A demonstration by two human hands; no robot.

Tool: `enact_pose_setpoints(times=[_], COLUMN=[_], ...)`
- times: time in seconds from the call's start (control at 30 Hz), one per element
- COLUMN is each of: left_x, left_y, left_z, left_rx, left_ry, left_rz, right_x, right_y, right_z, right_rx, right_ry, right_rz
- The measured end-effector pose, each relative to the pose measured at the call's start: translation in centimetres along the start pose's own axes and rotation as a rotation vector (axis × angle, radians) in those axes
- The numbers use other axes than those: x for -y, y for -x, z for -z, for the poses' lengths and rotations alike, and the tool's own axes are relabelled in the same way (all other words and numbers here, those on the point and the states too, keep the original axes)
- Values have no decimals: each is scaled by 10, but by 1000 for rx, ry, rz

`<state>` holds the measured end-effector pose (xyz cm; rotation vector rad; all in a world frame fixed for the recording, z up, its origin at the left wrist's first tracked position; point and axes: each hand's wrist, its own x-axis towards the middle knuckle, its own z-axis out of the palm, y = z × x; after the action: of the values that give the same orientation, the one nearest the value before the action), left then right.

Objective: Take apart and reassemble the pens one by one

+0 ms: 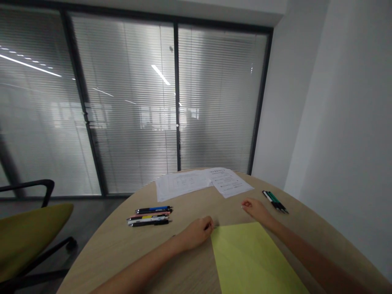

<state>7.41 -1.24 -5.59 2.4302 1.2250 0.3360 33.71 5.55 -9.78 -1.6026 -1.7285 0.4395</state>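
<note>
My left hand (199,232) is closed at the top left corner of a yellow sheet of paper (254,257). It grips what looks like a pen: a thin tip shows past the fingers and a dark end behind the wrist, the rest being hidden. Beyond the sheet's top right corner, my right hand (253,207) has its fingers curled together. A tiny pale spot shows at those fingertips, too small to name.
Several pens (150,216) lie in a group on the left of the round wooden table (122,253). Green and black pens (275,201) lie at the right. White printed sheets (183,183) cover the far edge. A yellow chair (30,232) stands at the left.
</note>
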Motion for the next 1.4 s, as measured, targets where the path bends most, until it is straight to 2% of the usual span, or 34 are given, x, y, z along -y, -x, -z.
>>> enact_pose_setpoints(times=[0.2,0.37,0.67,0.83,0.97,1.07,1.13,1.2,1.4], left_x=[4,11,19,16,11,8,6,4,1], left_y=[-1,-4,-6,-5,-3,-2,-2,-3,-3], left_z=[2,4,2,0,1,0,-2,-5,-11], left_rx=[-27,-50,-46,-30,-16,-12,-11,-14,-23], left_ry=[-60,-82,-78,-56,-33,-19,-15,-18,-48], left_rz=[33,55,62,34,-13,-47,-62,-70,-74], right_x=[2,1,-3,7,32,58,72,83,88], right_y=[-20,-27,-27,-20,4,32,50,62,69], right_z=[-9,-17,-24,-14,-13,-23,-31,-38,-42], right_rx=[74,105,118,81,68,141,245,276,386], right_ry=[222,355,423,365,278,187,8,-76,-241], right_rz=[99,121,102,130,189,232,258,238,150])
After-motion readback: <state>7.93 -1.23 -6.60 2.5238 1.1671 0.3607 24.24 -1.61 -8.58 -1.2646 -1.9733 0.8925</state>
